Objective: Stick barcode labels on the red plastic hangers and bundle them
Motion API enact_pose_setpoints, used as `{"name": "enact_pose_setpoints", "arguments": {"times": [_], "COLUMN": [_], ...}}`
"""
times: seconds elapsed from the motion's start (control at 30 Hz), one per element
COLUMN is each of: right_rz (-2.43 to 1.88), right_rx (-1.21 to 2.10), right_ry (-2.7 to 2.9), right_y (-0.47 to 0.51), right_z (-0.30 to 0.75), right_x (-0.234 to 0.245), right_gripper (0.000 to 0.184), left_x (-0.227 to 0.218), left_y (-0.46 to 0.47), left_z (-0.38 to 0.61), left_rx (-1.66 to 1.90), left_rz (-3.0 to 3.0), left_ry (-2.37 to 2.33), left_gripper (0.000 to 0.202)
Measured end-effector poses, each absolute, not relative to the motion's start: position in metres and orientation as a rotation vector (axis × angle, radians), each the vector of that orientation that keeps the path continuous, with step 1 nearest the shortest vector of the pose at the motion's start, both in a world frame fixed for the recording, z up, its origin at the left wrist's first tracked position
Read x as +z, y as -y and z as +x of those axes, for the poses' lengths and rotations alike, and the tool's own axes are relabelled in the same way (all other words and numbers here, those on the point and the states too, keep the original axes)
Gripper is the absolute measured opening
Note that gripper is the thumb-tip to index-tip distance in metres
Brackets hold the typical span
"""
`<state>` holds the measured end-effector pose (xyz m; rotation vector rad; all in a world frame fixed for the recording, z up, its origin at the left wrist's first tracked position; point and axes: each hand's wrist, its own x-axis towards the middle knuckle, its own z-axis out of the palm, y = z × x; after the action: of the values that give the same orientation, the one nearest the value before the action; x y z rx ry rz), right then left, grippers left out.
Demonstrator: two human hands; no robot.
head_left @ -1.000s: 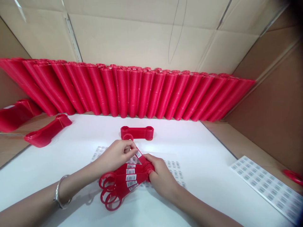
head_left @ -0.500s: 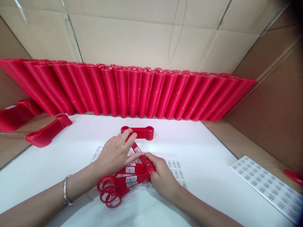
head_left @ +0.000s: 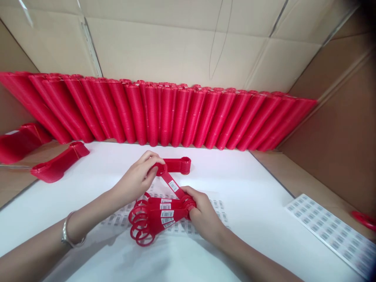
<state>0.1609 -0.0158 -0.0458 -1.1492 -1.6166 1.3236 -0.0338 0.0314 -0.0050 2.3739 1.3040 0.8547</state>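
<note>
My right hand (head_left: 205, 214) grips the gathered ends of several flat red plastic strips (head_left: 155, 217), fanned out to the left. These strips have ring-shaped ends and white barcode labels. One more labelled red strip (head_left: 168, 178) slants up from the same bunch, and my left hand (head_left: 140, 172) is closed on its upper ring. Just behind that ring, a short stack of red strips (head_left: 178, 165) lies on the white tabletop, partly covered by my left hand. Underneath the fan rests a sheet of barcode labels (head_left: 219, 213), much of it hidden.
Tall red stacks (head_left: 167, 115) stand in a row along the cardboard wall (head_left: 176, 47). Two lower red stacks (head_left: 60, 162) (head_left: 23, 143) sit at the left. A thick pile of label sheets (head_left: 331, 231) lies at the right, near a red piece (head_left: 364, 219) at the edge.
My left hand has moved back and up from the fan to the upper ring of the slanted strip. The fanned strips in my right hand have shifted slightly up and right.
</note>
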Motion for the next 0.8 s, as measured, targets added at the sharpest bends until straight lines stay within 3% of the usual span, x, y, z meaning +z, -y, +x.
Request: {"name": "enact_pose_setpoints", "arguments": {"times": [0.27, 0.6, 0.8], "right_rz": [-1.128, -1.179, -1.221], "right_rx": [1.395, 1.381, 1.414], "right_ry": [1.486, 1.556, 1.559], "right_y": [0.012, 0.015, 0.012], "right_z": [0.164, 0.159, 0.162], "right_x": [-0.05, -0.052, -0.059], "right_gripper": [0.051, 0.046, 0.046], "left_x": [-0.002, -0.015, -0.03], "left_y": [-0.032, -0.027, -0.031], "left_z": [-0.039, -0.042, -0.044], "left_rx": [0.719, -0.092, -0.119], "left_rz": [2.547, 2.728, 2.696], "left_ry": [-1.221, -1.555, -1.54], "left_gripper": [0.021, 0.023, 0.018]}}
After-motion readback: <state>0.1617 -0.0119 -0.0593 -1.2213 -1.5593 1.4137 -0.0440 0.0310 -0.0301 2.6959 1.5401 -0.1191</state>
